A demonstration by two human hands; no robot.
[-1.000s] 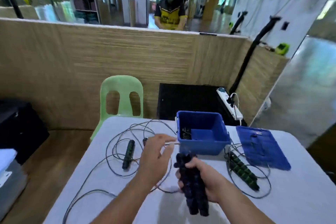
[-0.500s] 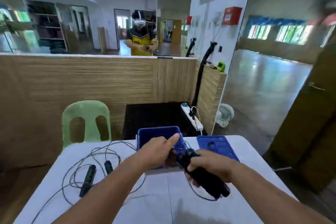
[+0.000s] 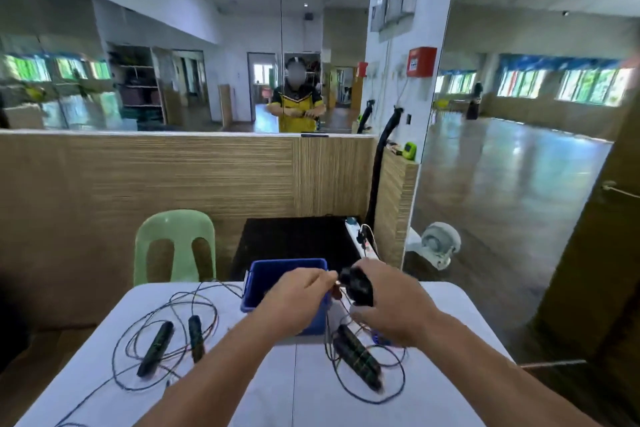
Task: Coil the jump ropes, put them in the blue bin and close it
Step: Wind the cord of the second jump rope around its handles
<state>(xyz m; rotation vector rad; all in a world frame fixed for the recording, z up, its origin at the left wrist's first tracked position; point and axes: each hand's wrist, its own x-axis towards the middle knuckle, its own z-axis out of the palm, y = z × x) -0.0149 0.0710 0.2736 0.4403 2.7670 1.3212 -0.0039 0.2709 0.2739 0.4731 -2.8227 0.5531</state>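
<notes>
Head view: both forearms reach out over a white surface (image 3: 214,395). The right hand (image 3: 393,302) is raised above it, its fingers curled tightly round the paired handles of a black jump rope (image 3: 356,286), which it holds just beside the near right corner of the blue bin (image 3: 255,289). The left hand (image 3: 298,298) is in front of the bin, its thumb and forefinger pinched on the cord end at the tip of those handles; the other fingers are curled in. The bin stands open at the far edge of the surface, and what lies inside it cannot be made out. Left of the bin, a second jump rope (image 3: 156,348) lies uncoiled, with two dark handles side by side amid loose loops of cord. Under the right hand, a third jump rope (image 3: 358,355) with green-and-black handles rests on the surface inside its own loops. Beyond the surface stand a green chair (image 3: 175,246) and a wood-panelled wall with a mirror above; a white fan (image 3: 438,248) sits on the floor to the right.
</notes>
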